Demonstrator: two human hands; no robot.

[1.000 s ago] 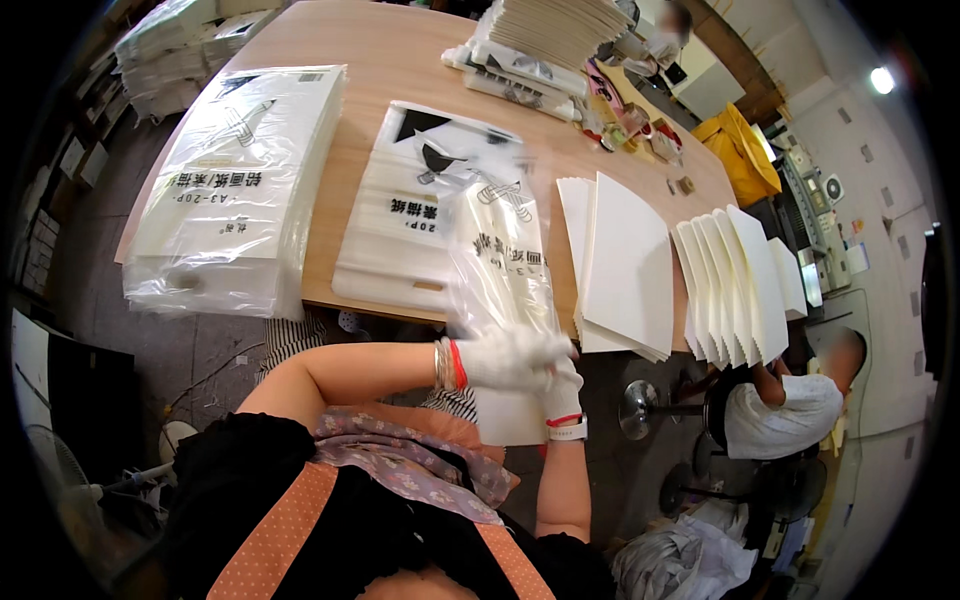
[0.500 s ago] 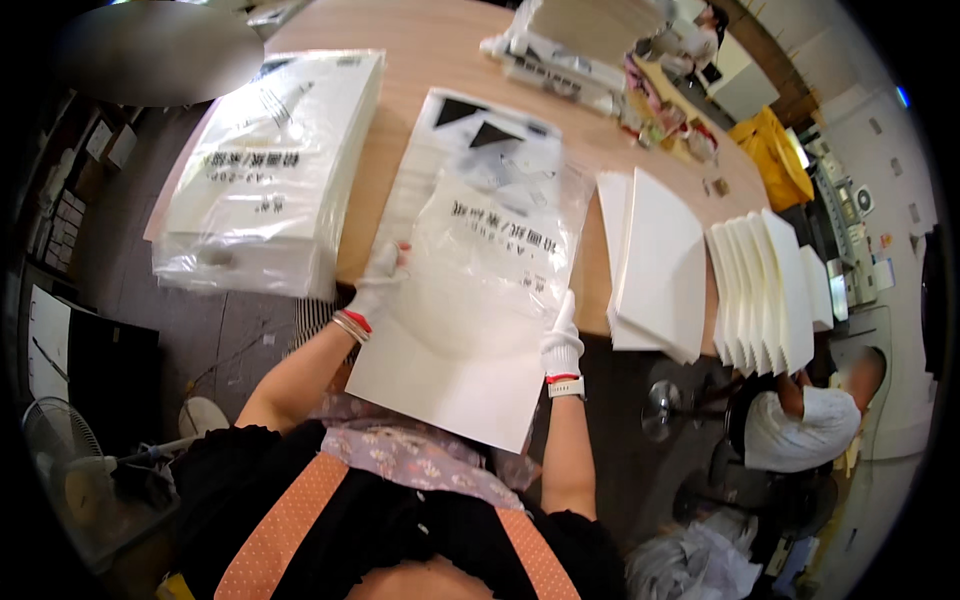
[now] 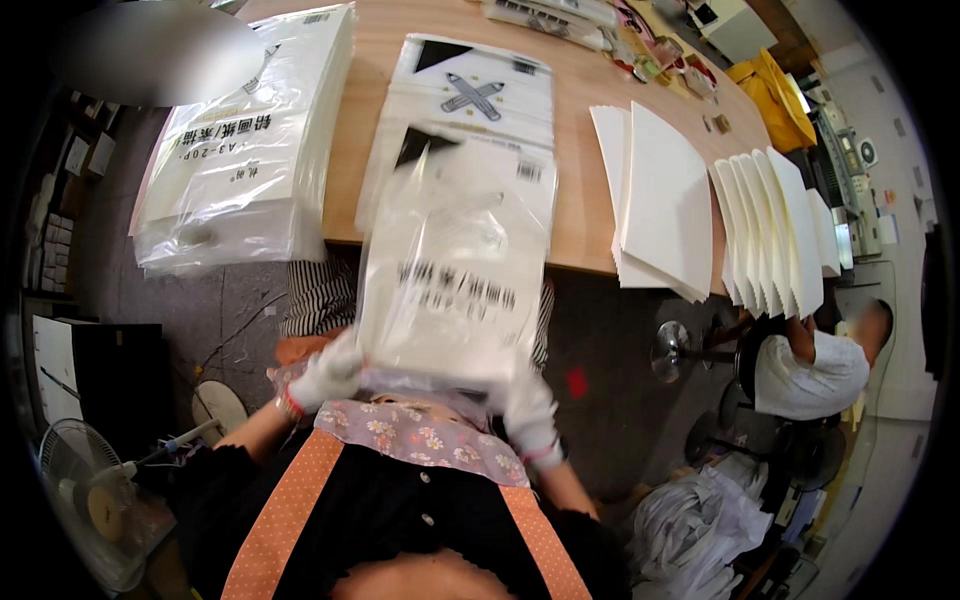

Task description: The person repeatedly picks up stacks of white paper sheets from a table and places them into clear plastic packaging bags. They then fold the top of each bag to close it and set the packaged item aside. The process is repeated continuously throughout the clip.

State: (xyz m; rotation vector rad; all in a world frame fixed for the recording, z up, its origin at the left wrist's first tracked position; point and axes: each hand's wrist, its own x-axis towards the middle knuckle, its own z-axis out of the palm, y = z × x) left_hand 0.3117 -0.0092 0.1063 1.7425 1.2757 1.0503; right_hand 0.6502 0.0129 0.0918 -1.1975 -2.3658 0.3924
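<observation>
A clear printed plastic bag (image 3: 455,310) with white paper sheets inside hangs over the table's near edge, close to my waist. My left hand (image 3: 328,372), in a white glove, is closed at the bag's near left corner. At its near right corner is my white-gloved right hand (image 3: 530,412), closed and partly blurred by motion. Beyond the held bag lie more flat printed plastic bags (image 3: 500,95), partly covered by it.
A thick pile of filled bags (image 3: 235,165) is on the table's left. To the right stand white paper stacks (image 3: 665,200) and several fanned paper bundles (image 3: 765,230). A seated person (image 3: 815,370) is at the right, and a fan (image 3: 85,490) stands at lower left.
Paper that stuck out of the bag's near end is now inside it. Both hands have drawn the bag toward my body, and the flat bags behind are uncovered.
</observation>
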